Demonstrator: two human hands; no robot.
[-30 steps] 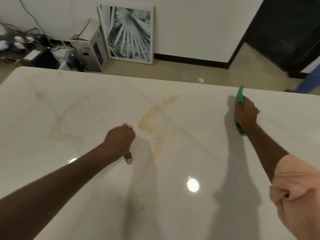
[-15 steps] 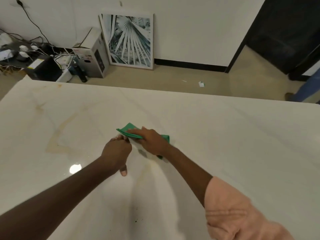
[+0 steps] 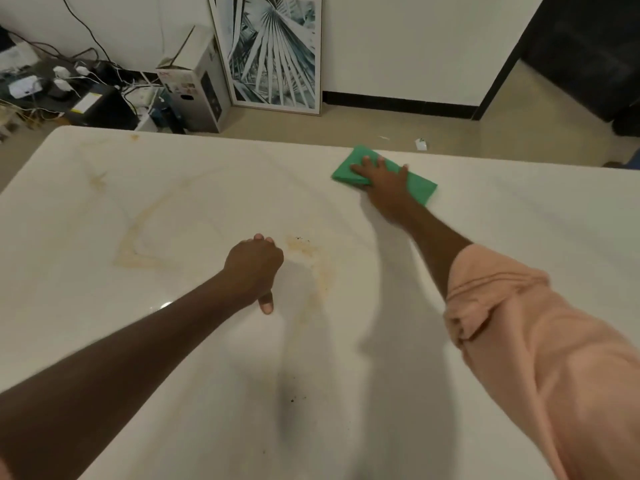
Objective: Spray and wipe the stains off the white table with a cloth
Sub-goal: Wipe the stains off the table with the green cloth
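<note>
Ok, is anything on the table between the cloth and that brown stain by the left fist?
Nothing visible. The right hand presses the green cloth flat near the far edge; bare white table runs from it to the stain. The left hand rests just left of the stain, off that path.

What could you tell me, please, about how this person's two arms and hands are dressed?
The right arm wears a loose, peach-pink sleeve, bunched in folds above the elbow; the forearm below it is bare. The left arm shows no sleeve anywhere in view. Neither the left hand nor the right hand has a glove, ring, watch or bracelet that can be seen.
</note>
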